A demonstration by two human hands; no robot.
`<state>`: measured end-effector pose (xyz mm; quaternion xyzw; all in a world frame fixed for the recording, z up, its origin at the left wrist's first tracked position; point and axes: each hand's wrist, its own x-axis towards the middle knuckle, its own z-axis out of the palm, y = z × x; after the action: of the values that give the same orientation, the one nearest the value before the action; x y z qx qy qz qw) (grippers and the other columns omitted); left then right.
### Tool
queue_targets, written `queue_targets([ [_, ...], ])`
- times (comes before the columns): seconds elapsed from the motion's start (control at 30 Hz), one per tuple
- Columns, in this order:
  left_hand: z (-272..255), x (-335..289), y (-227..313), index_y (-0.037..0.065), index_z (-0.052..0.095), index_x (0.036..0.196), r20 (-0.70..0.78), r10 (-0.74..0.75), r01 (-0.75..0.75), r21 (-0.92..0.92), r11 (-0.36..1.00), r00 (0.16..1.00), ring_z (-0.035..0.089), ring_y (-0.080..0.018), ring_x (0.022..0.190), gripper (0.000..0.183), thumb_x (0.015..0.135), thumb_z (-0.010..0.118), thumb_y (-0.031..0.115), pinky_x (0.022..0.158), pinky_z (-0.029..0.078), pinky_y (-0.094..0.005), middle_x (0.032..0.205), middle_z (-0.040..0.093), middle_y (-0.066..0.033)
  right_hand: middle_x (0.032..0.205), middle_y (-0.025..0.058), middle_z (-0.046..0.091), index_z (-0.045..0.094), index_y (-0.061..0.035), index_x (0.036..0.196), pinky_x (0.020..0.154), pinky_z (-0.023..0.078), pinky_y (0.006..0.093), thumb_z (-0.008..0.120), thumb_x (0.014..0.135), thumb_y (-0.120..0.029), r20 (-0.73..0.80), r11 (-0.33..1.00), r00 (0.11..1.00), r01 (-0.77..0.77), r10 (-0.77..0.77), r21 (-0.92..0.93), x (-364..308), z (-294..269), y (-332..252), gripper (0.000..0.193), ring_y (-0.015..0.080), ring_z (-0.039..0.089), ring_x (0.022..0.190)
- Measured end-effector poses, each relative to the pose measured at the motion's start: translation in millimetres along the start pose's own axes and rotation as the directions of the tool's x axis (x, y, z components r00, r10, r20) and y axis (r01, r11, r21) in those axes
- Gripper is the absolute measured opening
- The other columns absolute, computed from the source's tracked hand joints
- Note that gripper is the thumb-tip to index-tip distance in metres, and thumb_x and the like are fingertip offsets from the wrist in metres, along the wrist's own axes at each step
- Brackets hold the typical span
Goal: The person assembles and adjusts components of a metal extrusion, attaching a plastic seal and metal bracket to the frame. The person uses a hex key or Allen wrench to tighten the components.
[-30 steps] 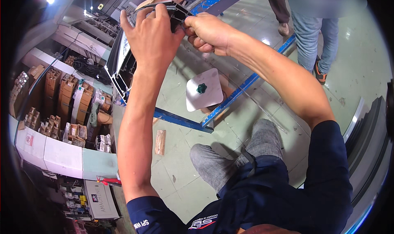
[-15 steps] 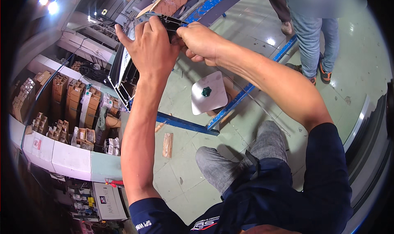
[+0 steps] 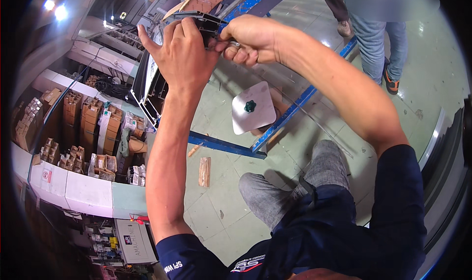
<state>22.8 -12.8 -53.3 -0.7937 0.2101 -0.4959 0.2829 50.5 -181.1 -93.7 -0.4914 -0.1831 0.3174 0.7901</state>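
A black metal frame [image 3: 155, 95] with hollow profiled edges lies at the upper left. My left hand [image 3: 187, 56] is closed over its end, the outermost finger sticking out and the other fingers bent onto the black profile. Close beside it, my right hand [image 3: 253, 40] is closed, fingers curled. A small shiny bit shows at its fingers, too little to tell what it is. The fingertips of both hands nearly meet at the frame's end, and the spot between them is partly hidden.
Below the hands are a blue metal stand [image 3: 226, 145] and a whitish square plate with a green knob [image 3: 250, 106]. A wood piece [image 3: 204, 172] lies on the floor. Boxed parts [image 3: 91, 115] fill shelves at left. Another person [image 3: 376, 44] stands at upper right.
My right hand has drawn slightly to the right and rolled, so its curled fingers show more. My left hand keeps its hold. The other person's feet have shifted slightly.
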Motion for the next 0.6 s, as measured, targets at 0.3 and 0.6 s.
queue_targets([
  [0.3, -3, -5, -10, 0.009, 0.061, 0.099, -0.011, 0.041, -0.042, -0.044, 0.998, 0.999, 0.068, -0.0233, 0.106, 0.047, 0.073, 0.085, 0.04, 0.12, 0.012, -0.0709, 0.093, 0.074, -0.0038, 0.063, -0.0056, 0.034, 0.042, -0.0111, 0.083, 0.034, 0.02, 0.0198, 0.042, 0.097, -0.017, -0.08, 0.997, 0.995, -0.064, 0.06, -0.048, 7, 13, -16, 0.015, 0.0028, 0.024, 0.046],
  [0.6, 3, -8, -10, 0.009, 0.061, 0.095, -0.02, 0.058, -0.059, -0.048, 0.997, 0.998, 0.068, -0.0241, 0.106, 0.038, 0.074, 0.081, 0.034, 0.121, 0.011, -0.0677, 0.093, 0.074, -0.0038, 0.059, -0.0027, 0.035, 0.042, -0.0141, 0.072, 0.038, 0.018, 0.0249, 0.041, 0.092, -0.013, -0.17, 0.985, 0.974, 0.133, -0.151, -0.112, 1, 33, -1, 0.02, 0.0061, 0.027, 0.047],
])
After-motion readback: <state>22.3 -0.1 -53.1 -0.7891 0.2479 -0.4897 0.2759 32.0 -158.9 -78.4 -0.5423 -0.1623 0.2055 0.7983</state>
